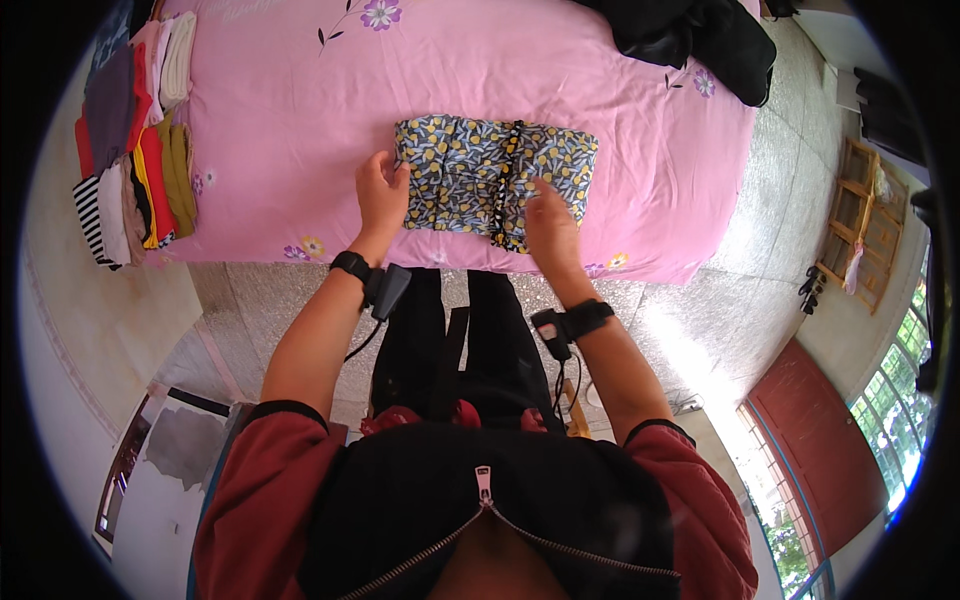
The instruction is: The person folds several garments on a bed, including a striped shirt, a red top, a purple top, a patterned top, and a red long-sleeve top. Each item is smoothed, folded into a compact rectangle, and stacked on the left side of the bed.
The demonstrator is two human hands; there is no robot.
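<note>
A folded cloth item with a grey, yellow and black pattern (465, 176) lies flat on the pink floral bedsheet (300, 127) before me. A dark ruffled edge runs across it, right of its middle. My left hand (382, 193) is at the cloth's left edge, thumb and fingers apart, with its fingertips close to the fabric. Over the cloth's lower right part is my right hand (553, 223), slightly blurred; whether it touches or pinches the fabric cannot be told.
Stacks of folded clothes (135, 150) line the bed's left side. Black clothing (697, 45) lies at the bed's far right corner. A wooden rack (859, 217) stands by the right wall, and a red door (817, 450) is at the lower right.
</note>
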